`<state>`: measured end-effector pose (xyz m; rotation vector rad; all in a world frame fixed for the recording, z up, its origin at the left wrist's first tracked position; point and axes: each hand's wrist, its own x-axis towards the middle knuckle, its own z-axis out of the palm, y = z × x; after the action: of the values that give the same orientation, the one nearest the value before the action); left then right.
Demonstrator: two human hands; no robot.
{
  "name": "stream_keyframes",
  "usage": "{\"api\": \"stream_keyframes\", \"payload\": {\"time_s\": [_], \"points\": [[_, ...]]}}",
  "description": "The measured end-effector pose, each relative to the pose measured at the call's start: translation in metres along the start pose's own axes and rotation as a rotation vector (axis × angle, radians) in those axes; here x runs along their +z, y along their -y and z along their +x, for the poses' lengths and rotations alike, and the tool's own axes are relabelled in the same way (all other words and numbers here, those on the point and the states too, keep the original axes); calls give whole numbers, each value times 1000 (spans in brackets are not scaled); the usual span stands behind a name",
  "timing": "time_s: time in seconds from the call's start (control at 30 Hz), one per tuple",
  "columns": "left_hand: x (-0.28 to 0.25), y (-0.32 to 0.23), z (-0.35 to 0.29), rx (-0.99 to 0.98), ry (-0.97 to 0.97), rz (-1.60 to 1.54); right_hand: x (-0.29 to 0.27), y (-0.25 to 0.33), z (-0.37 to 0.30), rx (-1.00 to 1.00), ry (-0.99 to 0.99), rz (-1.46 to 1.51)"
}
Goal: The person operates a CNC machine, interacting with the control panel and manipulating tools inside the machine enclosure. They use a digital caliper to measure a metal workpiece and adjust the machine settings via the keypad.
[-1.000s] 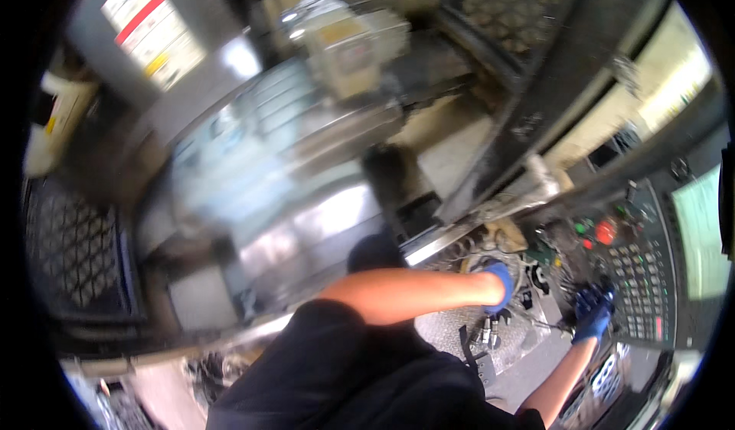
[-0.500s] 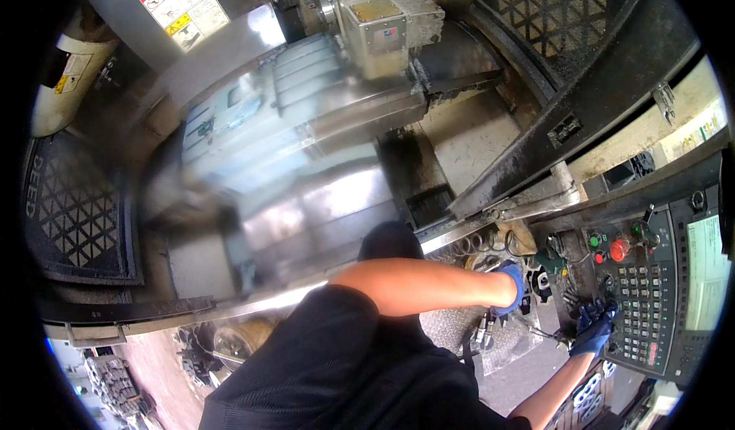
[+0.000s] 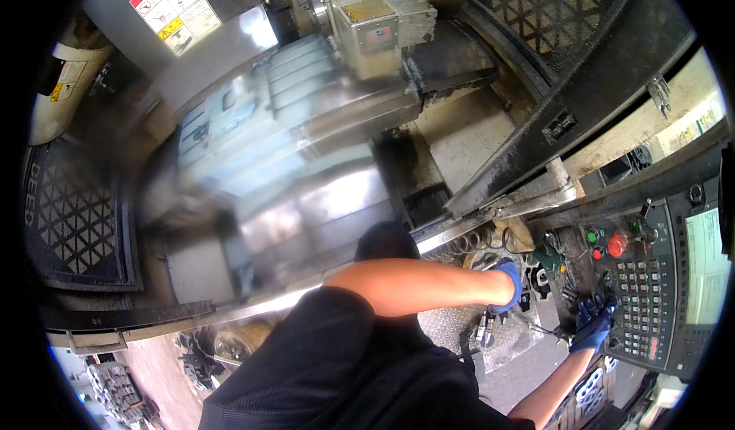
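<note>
My left forearm reaches across to the right, and my left hand, in a blue glove, is over a metal tray crowded with small metal parts. Its fingers are hidden, so I cannot make out what it holds, if anything. Farther right, my right hand, also blue-gloved, is at the left edge of the machine's control panel, beside the rows of keys. The right fingers look stretched out and somewhat apart, with nothing visible in them. A wrench-like metal tool lies just left of that hand.
Ahead, inside the machine, stand a slotted table, wet and partly blurred, and a boxy metal unit. A dark door frame slants along the right. The panel carries a red emergency button and a lit screen.
The whole view has shifted slightly. Both hands stay in nearly the same places, the left over the tray and the right at the panel.
</note>
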<state>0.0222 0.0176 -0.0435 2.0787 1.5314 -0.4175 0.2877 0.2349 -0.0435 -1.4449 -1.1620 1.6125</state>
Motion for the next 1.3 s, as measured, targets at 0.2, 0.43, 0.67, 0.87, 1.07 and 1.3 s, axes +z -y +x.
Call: {"api": "stream_keyframes", "payload": {"time_s": [0.2, 0.43, 0.67, 0.87, 1.07, 1.3], "points": [[6, 3, 5, 25, -22, -4, -9, -7, 11, -18, 26, 46], [-4, 3, -5, 43, -10, 0, 8, 5, -12, 23, -51, -9], [-2, 1, -5, -3, -26, 21, 15, 4, -16, -62, -22, 31], [-3, 1, -1, 42, 15, 65, -5, -6, 7, -60, 71, 41], [-3, 2, 1, 47, -15, 37, -22, -10, 22, -24, 54, 41], [-1, 0, -1, 15, -40, 47, -4, 1, -3, 2, 9, -36]]}}
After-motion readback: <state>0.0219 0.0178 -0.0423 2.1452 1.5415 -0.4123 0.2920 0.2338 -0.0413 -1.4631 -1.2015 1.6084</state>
